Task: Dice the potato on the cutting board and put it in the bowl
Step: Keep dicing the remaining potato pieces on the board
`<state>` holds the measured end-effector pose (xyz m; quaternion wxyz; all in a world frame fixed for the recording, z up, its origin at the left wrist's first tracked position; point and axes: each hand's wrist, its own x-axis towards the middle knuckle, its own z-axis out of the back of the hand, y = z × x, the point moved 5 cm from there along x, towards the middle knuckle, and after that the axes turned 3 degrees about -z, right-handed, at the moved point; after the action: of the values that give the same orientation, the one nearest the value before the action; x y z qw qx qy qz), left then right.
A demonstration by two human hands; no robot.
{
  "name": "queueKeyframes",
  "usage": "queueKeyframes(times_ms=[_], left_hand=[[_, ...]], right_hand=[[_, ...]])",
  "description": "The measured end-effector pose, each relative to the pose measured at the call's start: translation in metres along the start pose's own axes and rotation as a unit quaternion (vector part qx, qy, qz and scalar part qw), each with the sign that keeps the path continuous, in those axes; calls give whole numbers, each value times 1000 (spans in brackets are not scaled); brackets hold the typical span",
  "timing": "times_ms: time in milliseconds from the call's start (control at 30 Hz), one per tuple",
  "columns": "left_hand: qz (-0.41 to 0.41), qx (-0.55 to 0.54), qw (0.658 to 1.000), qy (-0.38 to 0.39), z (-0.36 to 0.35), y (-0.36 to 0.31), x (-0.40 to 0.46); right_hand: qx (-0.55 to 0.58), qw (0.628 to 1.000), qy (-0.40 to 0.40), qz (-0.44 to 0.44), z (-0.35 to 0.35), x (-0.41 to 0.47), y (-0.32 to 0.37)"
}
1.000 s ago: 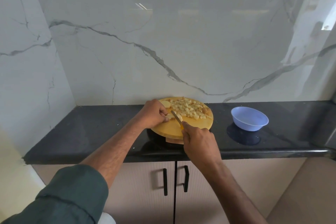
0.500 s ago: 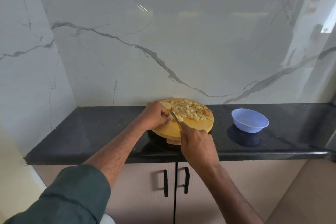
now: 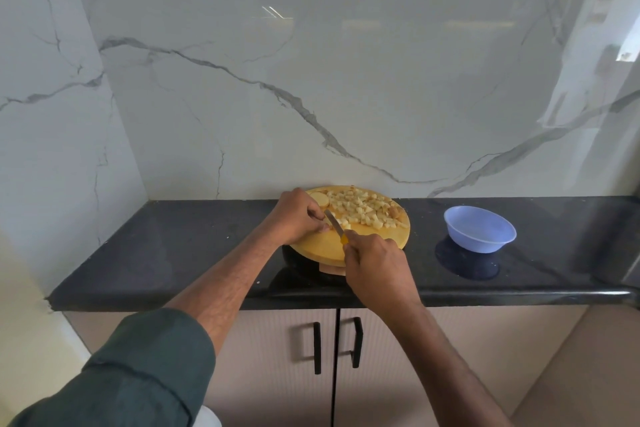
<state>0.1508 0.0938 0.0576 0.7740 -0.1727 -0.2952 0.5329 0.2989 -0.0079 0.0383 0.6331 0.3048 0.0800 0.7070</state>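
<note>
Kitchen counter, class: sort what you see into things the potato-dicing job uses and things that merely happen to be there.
In use: cutting board; diced potato; potato slice; knife in the right hand; left hand pinching a potato piece; blue bowl, not yet filled.

Just there: black countertop; cabinet doors; marble wall.

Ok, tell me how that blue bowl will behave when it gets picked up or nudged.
The blue bowl looks like thin plastic and shows nothing inside, so it is probably light and easy to lift. On the glossy black countertop it will likely slide at a nudge. Its wide, low shape suggests that it will not readily tip.
</note>
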Motion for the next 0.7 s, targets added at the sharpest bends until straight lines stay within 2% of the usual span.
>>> queueKeyframes(times_ms=[200, 433, 700], left_hand=[[12, -24, 1000, 6, 1, 6, 4], [13, -35, 999, -3, 0, 8, 4], [-7, 9, 999, -29, -6, 3, 2]], right_hand=[[21, 999, 7, -23, -4, 8, -3], [-42, 999, 11, 7, -18, 9, -2], [-92, 994, 35, 50, 3, -5, -17]])
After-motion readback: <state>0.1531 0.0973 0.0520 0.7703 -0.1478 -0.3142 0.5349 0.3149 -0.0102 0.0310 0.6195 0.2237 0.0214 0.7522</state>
